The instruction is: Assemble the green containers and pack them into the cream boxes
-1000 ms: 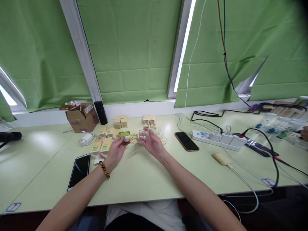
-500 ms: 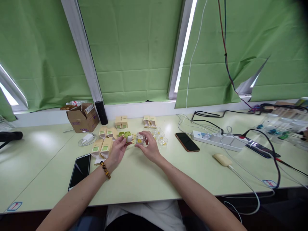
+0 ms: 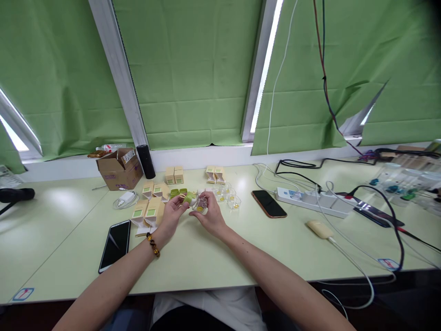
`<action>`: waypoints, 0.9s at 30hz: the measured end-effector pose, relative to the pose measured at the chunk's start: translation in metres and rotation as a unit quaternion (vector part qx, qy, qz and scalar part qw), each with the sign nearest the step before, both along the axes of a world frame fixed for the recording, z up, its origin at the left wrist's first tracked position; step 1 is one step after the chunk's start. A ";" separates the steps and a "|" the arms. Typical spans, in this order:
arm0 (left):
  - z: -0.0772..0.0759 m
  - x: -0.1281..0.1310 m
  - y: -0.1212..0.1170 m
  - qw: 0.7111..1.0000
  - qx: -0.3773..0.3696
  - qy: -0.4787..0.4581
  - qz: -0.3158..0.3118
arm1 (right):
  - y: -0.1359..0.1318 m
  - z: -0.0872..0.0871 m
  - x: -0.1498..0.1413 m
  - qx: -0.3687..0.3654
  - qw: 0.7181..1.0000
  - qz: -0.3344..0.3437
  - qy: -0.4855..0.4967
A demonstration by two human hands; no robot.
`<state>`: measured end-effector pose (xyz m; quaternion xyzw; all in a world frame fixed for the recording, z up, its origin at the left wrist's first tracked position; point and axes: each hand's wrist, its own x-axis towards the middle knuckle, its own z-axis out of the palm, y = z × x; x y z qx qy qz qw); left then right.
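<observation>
Thumb and fingers of the left hand close on a small, rounded, light-green piece with a whitish end. The right hand grips a small, clear, see-through container between thumb and curled fingers, yellow showing low inside it. The container is just right of the green piece; whether they touch is too small to tell. Right of the container stand clear, rounded cups with yellow bits; left of it, cream cardboard boxes with green square labels; farther right, a black-screened, orange-edged phone.
</observation>
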<state>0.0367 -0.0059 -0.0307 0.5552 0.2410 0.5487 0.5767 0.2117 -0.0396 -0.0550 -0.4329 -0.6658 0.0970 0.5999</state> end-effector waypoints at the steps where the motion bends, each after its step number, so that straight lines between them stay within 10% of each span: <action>1: 0.000 0.001 0.000 1.000 0.004 0.007 0.010 | 0.000 0.000 0.000 0.001 1.000 0.000 -0.001; 27: -0.003 0.005 -0.003 0.997 0.022 0.053 0.044 | -0.003 -0.003 -0.009 0.009 1.000 0.001 0.020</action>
